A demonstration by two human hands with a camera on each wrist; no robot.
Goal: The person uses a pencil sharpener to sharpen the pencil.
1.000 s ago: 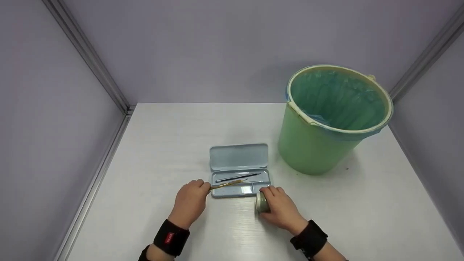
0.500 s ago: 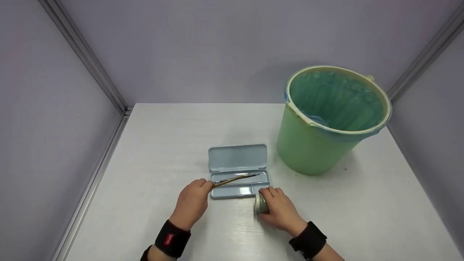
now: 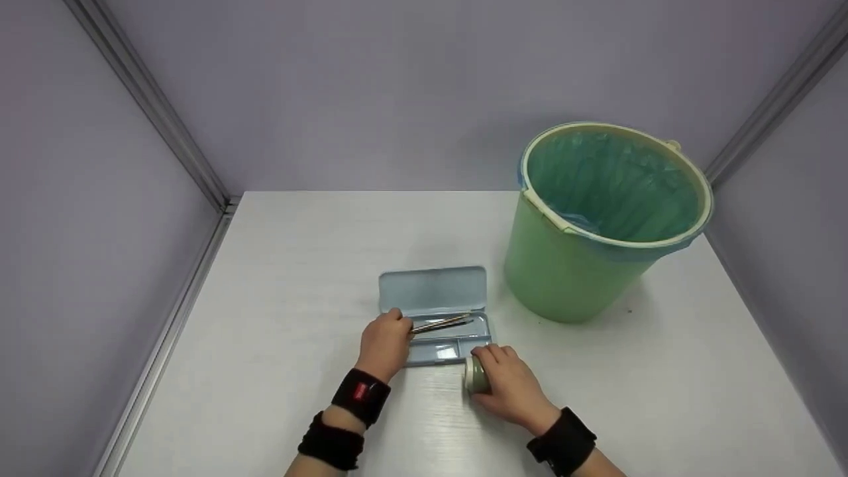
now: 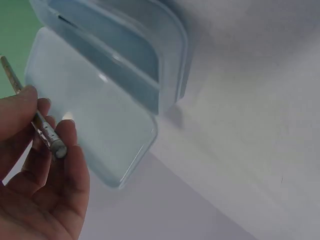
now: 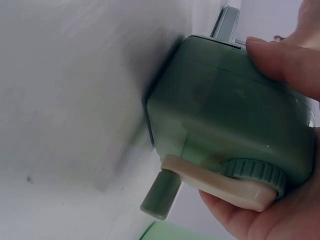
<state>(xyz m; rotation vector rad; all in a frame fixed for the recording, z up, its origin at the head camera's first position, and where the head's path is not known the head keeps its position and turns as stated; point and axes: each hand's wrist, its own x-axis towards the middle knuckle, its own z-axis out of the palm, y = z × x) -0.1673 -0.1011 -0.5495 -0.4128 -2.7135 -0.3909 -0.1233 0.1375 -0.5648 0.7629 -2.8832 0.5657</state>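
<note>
My left hand (image 3: 387, 344) pinches a slim pencil (image 4: 46, 132) between thumb and fingers; its metal-banded end shows in the left wrist view, and its other end points right over the case. The light blue pencil case (image 3: 424, 352) lies with its lid (image 3: 432, 290) folded back. In its rear compartment a dark, thin pencil (image 3: 462, 323) lies, partly overlapped by the held one. My right hand (image 3: 515, 386) grips a green crank pencil sharpener (image 5: 225, 105), thumb on one side and fingers around the other. Its cream crank (image 5: 215, 184) with a green knob shows in the right wrist view.
A tall green bucket (image 3: 563, 278) lined with a plastic bag stands at the back right of the white table (image 3: 298, 265). Grey-lilac panels (image 3: 371, 99) enclose the back and both sides.
My left hand has moved right and farther forward with the pencil, over the case's left end. My right hand and the sharpener have stayed nearly in place.
</note>
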